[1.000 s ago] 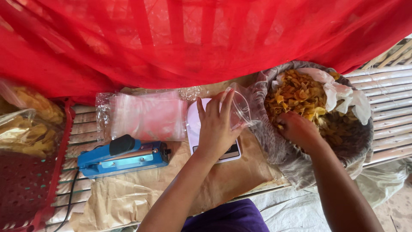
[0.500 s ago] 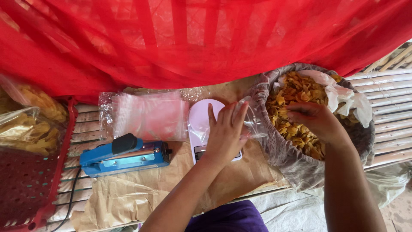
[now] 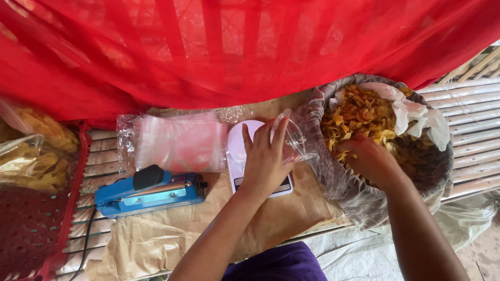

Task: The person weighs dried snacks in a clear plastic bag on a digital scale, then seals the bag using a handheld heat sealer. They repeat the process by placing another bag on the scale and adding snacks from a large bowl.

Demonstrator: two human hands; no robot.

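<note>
While the left hand (image 3: 265, 161) grasps a clear bag (image 3: 294, 138), the right hand (image 3: 371, 160) clutches crinkly chips (image 3: 359, 112).

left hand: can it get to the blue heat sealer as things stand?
Probably yes, but not freely. The left hand holds a clear plastic bag above the white scale. The blue heat sealer lies just beside, with nothing between, so the bag must go first.

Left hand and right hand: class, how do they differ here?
The left hand is raised over the white scale, holding a clear plastic bag; the right hand reaches down into the sack of yellow chips. The left shows its fingers spread; the right's fingertips are buried. Both are bare.
</note>
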